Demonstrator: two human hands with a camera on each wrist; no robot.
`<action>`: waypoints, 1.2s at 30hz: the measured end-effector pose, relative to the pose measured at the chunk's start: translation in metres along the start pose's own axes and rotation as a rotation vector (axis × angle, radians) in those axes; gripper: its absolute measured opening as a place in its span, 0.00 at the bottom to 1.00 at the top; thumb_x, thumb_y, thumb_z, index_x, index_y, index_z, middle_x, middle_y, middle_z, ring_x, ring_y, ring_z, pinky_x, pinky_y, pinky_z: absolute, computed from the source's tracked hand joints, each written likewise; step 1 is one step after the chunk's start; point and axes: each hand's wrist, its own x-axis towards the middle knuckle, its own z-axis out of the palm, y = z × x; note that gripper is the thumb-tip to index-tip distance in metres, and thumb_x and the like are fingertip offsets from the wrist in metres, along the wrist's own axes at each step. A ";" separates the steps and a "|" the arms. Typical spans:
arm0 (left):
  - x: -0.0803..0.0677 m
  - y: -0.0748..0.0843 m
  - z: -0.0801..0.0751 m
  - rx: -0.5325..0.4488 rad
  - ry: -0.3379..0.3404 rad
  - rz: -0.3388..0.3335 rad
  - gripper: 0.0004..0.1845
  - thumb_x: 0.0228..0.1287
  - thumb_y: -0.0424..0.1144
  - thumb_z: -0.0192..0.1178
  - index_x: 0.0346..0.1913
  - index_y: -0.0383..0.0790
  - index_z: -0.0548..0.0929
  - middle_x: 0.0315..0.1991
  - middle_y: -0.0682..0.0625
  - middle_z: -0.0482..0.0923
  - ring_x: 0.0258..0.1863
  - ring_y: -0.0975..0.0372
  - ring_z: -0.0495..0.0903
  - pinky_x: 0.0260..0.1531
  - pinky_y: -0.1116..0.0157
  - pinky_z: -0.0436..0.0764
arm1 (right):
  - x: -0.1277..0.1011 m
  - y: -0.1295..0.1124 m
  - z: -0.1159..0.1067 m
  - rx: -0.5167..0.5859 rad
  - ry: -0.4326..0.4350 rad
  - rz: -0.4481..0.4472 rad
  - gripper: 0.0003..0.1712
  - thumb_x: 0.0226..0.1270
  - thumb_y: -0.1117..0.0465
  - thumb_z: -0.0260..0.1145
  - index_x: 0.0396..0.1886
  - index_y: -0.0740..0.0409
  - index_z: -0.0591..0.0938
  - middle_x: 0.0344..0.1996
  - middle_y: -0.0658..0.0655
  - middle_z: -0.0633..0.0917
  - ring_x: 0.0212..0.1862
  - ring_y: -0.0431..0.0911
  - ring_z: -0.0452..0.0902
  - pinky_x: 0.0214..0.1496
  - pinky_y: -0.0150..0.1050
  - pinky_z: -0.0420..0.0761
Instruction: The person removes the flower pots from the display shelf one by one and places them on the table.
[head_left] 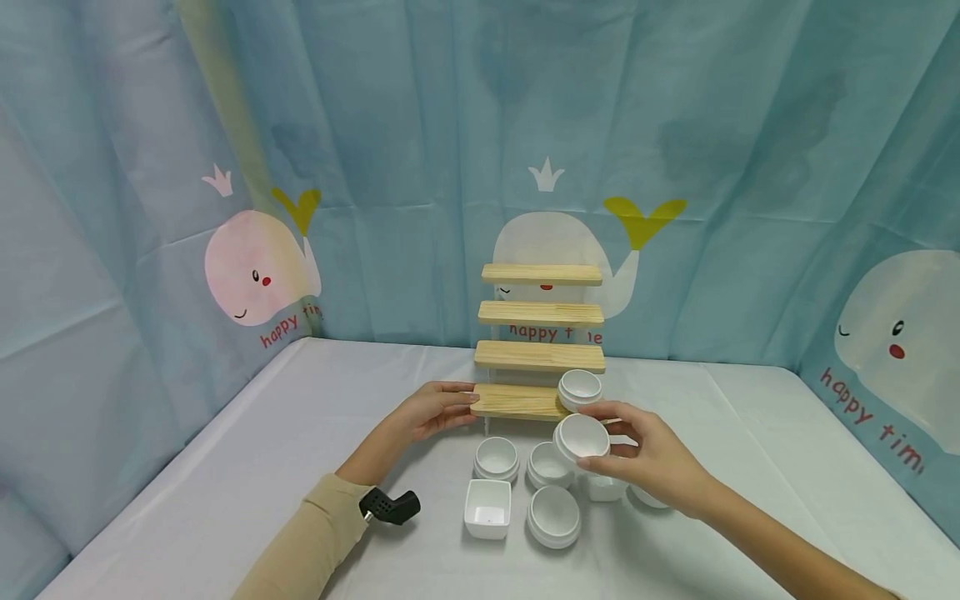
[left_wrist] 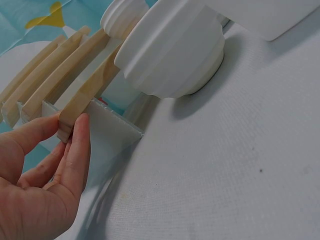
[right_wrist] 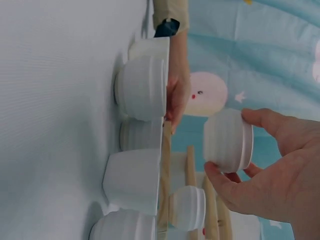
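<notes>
A tiered stand with wooden steps has its lowest shelf (head_left: 517, 402) nearest me. My left hand (head_left: 431, 412) pinches the left end of this shelf between thumb and fingers, as the left wrist view shows. In my right hand (head_left: 648, 454) is a round white bowl (right_wrist: 224, 141), gripped by its rim and side and held up off the table in front of the stand. Another round white bowl (head_left: 580, 388) sits on the right end of the lowest shelf, just behind the held one.
On the white table (head_left: 262, 500) before the stand are several more white bowls, among them a round one (head_left: 553, 517) and a square one (head_left: 487, 508). Some at the right are partly hidden by my right hand. A blue curtain (head_left: 420, 167) with printed whales hangs behind.
</notes>
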 end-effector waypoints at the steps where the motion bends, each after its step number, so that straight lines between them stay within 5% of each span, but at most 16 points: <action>1: 0.000 0.000 0.000 0.000 0.000 0.000 0.28 0.77 0.28 0.61 0.74 0.23 0.68 0.51 0.40 0.82 0.40 0.62 0.88 0.45 0.68 0.91 | -0.001 0.001 -0.001 -0.006 0.002 -0.003 0.36 0.63 0.67 0.79 0.69 0.72 0.75 0.62 0.69 0.78 0.51 0.42 0.83 0.51 0.35 0.91; 25: 0.002 -0.002 -0.001 0.004 -0.001 0.003 0.28 0.77 0.28 0.61 0.74 0.23 0.69 0.50 0.41 0.83 0.40 0.62 0.88 0.44 0.69 0.91 | -0.024 0.019 -0.016 -0.096 -0.003 -0.025 0.34 0.62 0.66 0.80 0.66 0.70 0.78 0.61 0.66 0.81 0.52 0.38 0.81 0.53 0.31 0.89; 36: 0.003 -0.001 0.000 0.014 0.017 -0.003 0.28 0.77 0.28 0.61 0.74 0.24 0.69 0.53 0.39 0.82 0.40 0.61 0.88 0.45 0.68 0.91 | -0.036 0.032 -0.023 -0.073 -0.072 -0.011 0.33 0.64 0.66 0.78 0.67 0.69 0.77 0.61 0.60 0.81 0.52 0.38 0.82 0.51 0.31 0.88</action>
